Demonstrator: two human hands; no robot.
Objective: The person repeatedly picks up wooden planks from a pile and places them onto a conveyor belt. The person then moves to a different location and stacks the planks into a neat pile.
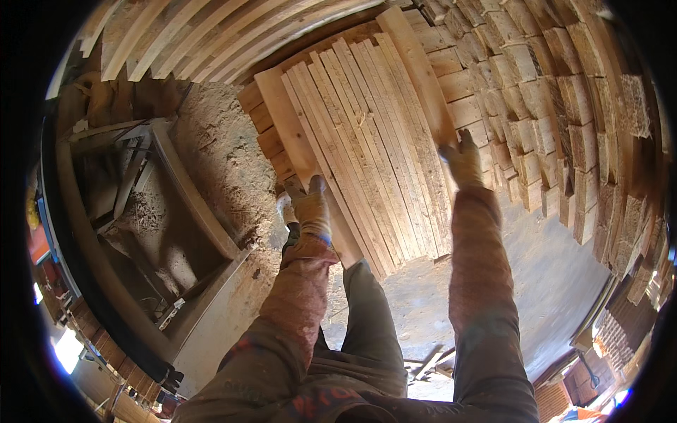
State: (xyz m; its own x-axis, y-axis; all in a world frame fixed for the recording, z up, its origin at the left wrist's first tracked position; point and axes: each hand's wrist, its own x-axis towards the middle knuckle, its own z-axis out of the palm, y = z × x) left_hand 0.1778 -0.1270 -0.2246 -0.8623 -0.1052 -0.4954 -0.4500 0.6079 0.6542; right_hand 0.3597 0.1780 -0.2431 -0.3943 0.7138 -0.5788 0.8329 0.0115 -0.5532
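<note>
The left hand [311, 215] and right hand [466, 166] are at wide boards [285, 127] flanking narrow planks [363, 151], whether grasping I cannot tell.

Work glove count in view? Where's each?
2. One glove is on the left hand, at the left wide board; the other glove is on the right hand, at the right wide board. Shadowed areas may hide more.

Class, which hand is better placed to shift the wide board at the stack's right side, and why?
Probably the right hand: its fingers are at that wide board, whereas the left hand is across the narrow boards, by the other wide board.
</note>
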